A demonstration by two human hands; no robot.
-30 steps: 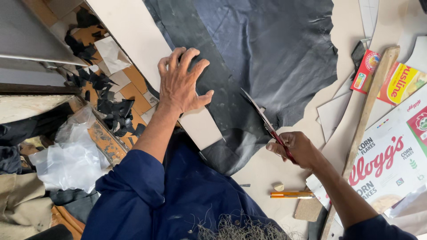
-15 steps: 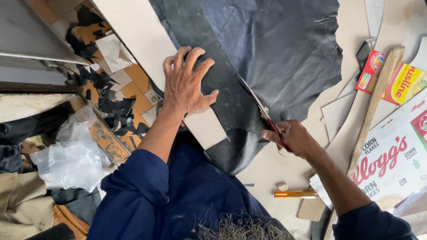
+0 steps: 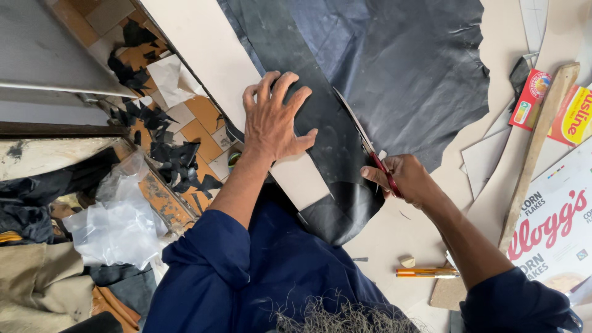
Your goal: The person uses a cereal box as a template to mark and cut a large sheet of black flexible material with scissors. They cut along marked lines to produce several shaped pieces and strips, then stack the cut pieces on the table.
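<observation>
The red handles of the scissors were mostly covered by the right hand. The dark leather sheet was cut off by the top edge. The cereal box was cropped at the right.

So the leather sheet sits upper middle on the counter, left hand flat on its left part. Right hand with scissors is just right of that. Pen lower right, boxes far right, scraps on the floor, left.
</observation>
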